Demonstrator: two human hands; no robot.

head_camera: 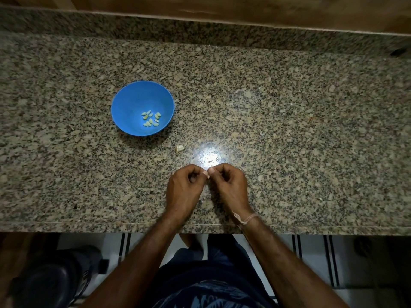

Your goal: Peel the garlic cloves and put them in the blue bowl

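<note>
A blue bowl (124, 103) stands on the granite counter to the left, with several peeled garlic cloves (151, 118) lying in its bottom. One unpeeled garlic piece (180, 148) lies on the counter just right of and below the bowl. Near the front edge my left hand (184, 187) and my right hand (229, 185) meet fingertip to fingertip, fingers curled. Between their thumbs and forefingers they pinch a small pale garlic clove (208, 175), mostly hidden by the fingers.
The granite counter (289, 130) runs wide to both sides, with a raised ledge at the back. Small bits of garlic skin (260, 87) lie scattered on its right half. A dark object (400, 51) sits at the far right edge.
</note>
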